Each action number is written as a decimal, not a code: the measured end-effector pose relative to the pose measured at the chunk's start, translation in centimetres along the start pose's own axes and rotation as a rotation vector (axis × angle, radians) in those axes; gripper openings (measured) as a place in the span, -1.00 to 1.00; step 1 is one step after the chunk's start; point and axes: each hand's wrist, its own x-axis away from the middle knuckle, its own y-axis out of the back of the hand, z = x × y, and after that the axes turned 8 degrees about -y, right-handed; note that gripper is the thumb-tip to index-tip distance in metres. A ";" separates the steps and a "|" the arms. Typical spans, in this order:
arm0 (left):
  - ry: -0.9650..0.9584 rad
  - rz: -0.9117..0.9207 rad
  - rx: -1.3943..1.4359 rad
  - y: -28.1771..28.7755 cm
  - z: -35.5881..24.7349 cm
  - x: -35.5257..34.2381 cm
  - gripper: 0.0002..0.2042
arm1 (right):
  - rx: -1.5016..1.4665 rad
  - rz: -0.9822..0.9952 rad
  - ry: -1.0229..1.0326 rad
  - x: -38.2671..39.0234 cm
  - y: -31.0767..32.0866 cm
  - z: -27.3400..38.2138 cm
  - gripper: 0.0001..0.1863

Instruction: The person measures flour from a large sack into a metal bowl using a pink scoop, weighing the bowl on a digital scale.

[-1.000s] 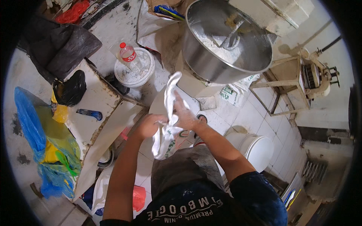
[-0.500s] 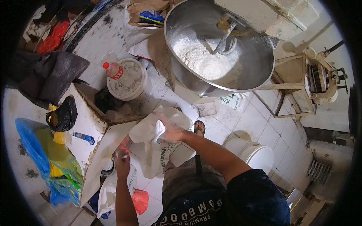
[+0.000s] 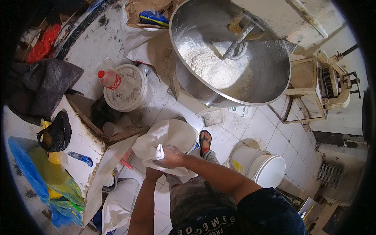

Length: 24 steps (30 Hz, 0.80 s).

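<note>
On my feed I see the right hand (image 3: 172,156) clamped on the sack (image 3: 168,132), off the worktop's (image 3: 80,137) right edge, the left hand's (image 3: 154,173) grip hidden; handling it seems the step, next wanting a steady hold.

A slim blue utility knife (image 3: 80,158) lay near the right-hand corner of the scuffed white worktop (image 3: 83,135), near a crumpled black plastic bag (image 3: 64,125). A clear plastic bottle with a red cap (image 3: 108,79) was toward the left edge of a round, dusty white bucket lid (image 3: 128,96).
</note>
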 end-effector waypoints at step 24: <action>-0.029 -0.078 0.037 2.1 -1.8 -1.3 -0.60 | 0.086 0.050 -0.056 -0.8 -0.6 0.3 -0.60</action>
